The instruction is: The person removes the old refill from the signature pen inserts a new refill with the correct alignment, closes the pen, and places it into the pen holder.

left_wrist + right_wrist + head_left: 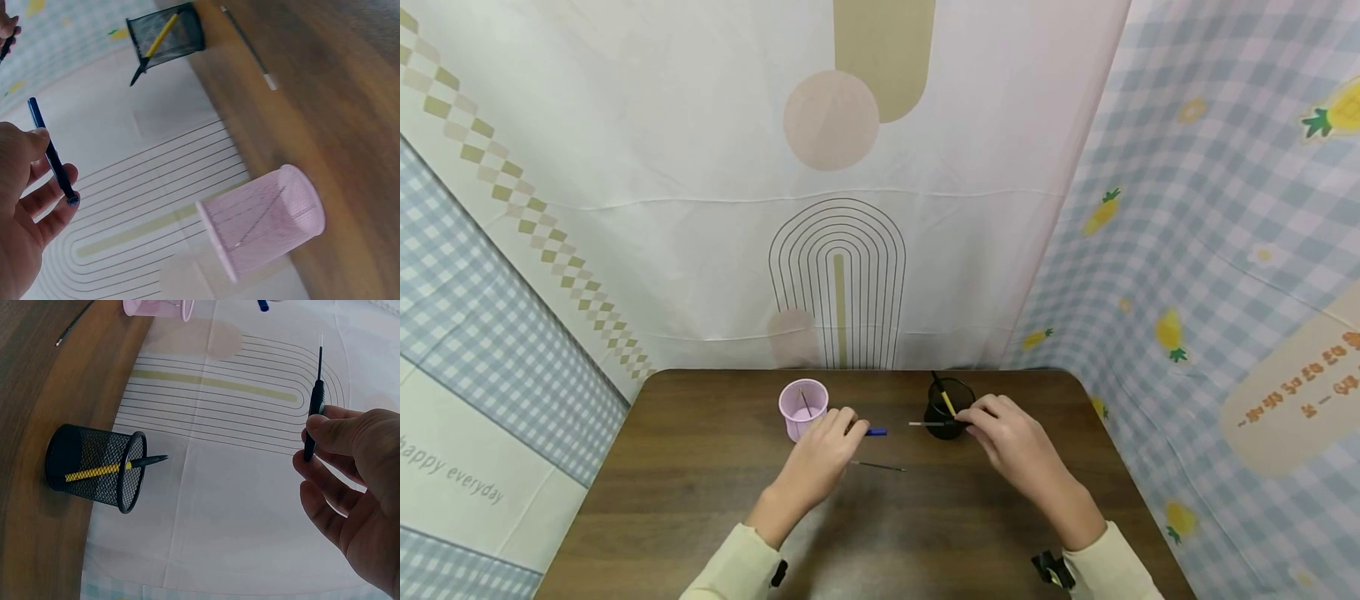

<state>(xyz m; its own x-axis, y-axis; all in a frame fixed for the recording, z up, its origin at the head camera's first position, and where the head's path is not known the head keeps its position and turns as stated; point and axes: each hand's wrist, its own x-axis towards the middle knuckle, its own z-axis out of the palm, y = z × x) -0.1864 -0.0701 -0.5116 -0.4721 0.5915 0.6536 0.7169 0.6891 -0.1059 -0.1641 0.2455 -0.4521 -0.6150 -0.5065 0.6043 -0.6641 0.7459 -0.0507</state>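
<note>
My left hand (820,454) pinches a blue pen (58,164) between thumb and fingers, just right of the pink mesh cup (275,219). A thin dark stick leans inside that cup. In my right hand (1018,446) is a small black screwdriver (317,397), gripped by its ribbed handle, its slim shaft ending in a pale tip. Seen from the head, the screwdriver lies level across the black mesh cup (62,450), shaft pointing left. A yellow pen (147,460) with a black end slants out of the black cup.
A thin dark rod (247,47) with a pale tip lies on the brown wooden table (700,500), between the two cups and nearer to me. Patterned cloth (700,267) hangs behind the table and at both sides.
</note>
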